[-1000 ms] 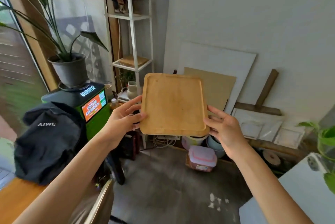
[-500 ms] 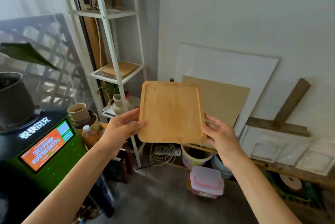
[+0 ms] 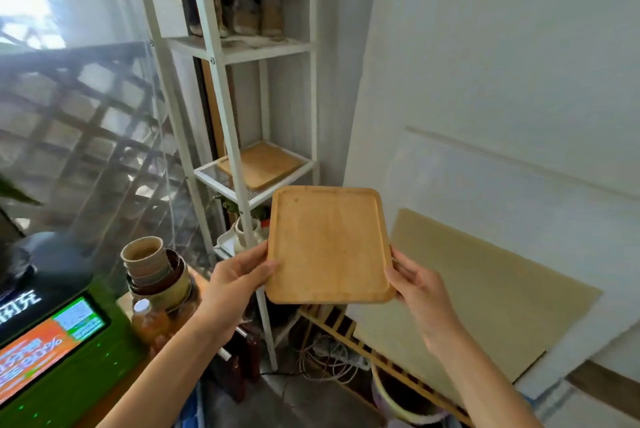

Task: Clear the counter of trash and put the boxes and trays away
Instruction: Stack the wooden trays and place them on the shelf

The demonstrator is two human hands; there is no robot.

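Note:
I hold a square wooden tray (image 3: 327, 244) flat in the air with both hands. My left hand (image 3: 235, 280) grips its left edge with the thumb on top. My right hand (image 3: 414, 284) grips its right edge. The tray hangs just in front of a white metal shelf unit (image 3: 221, 57). On the unit's middle shelf lies another wooden tray (image 3: 265, 163) of the same kind, a little above and behind the one I hold.
Figurines stand on the shelf unit's top shelf (image 3: 242, 43). Stacked cups (image 3: 149, 259) and a bottle (image 3: 143, 315) sit left of my arm by a green machine with a screen (image 3: 52, 344). Boards (image 3: 485, 289) lean on the right wall. Cables and a bucket (image 3: 398, 400) lie on the floor.
I have stepped closer to the white shelf unit, and the tray in both hands is now nearer its middle shelf. The potted plant and black bag have left the view.

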